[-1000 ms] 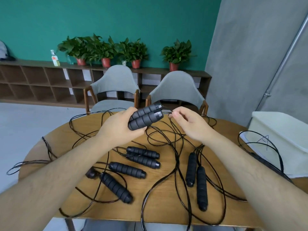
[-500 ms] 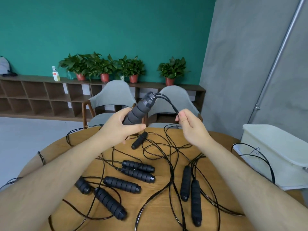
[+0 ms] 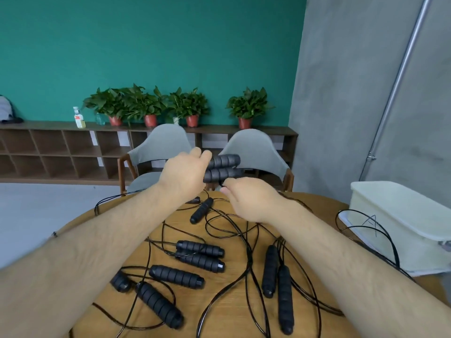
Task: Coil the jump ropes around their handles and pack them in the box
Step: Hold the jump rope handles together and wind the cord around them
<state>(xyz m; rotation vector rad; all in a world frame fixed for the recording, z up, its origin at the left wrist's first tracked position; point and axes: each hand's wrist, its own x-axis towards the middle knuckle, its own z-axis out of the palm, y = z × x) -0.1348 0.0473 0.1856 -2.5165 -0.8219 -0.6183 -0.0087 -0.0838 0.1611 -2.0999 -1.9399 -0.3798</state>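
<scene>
Above desk (image 3: pixel 227 320): left hand (image 3: pixel 181 175) grips paired handles (image 3: pixel 223 167), fingers curled round. Right hand (image 3: pixel 249 201) pinches cord (image 3: pixel 220 184) just below them. Hold cord taut; lay turns side by side. Box (image 3: pixel 400 215) stands at right.

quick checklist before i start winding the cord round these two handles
1. Both handles side by side in the left hand: ok.
2. Right hand pinches the held cord just below the handles: ok.
3. Held cord free of the others: not ok, the loose cords on the table cross and tangle.
4. Which tangled strand belongs to the held handles: cannot tell.
5. White box within sight on the right: ok; open or lidded: cannot tell.
6. Box edge free: not ok, a cord loop drapes over it.
</scene>
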